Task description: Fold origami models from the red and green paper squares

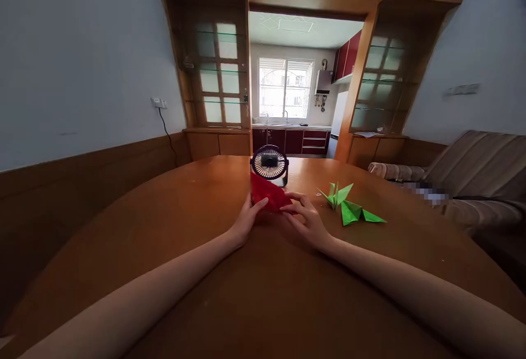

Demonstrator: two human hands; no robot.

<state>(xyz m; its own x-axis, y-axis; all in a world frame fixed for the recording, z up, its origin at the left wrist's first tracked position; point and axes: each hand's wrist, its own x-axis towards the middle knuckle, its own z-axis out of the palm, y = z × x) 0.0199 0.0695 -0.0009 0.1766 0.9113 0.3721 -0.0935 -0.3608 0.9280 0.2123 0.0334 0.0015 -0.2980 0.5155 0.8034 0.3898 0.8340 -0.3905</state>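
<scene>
Between my hands is a sheet of red paper (269,193), folded to a pointed shape and tilted up off the table. My left hand (250,215) grips its left edge, with the thumb laid on the near face. At the paper's lower right corner, the fingers of my right hand (304,217) pinch the edge. A green origami crane (337,197) stands to the right of my right hand. Beside it lies another folded green paper figure (356,214) with two wing-like parts.
A small dark desk fan (269,163) stands just behind the red paper. The brown wooden table (172,211) has a rounded far edge. A striped armchair (472,178) is to the right, and a wall socket with a plugged cord (159,103) is at left.
</scene>
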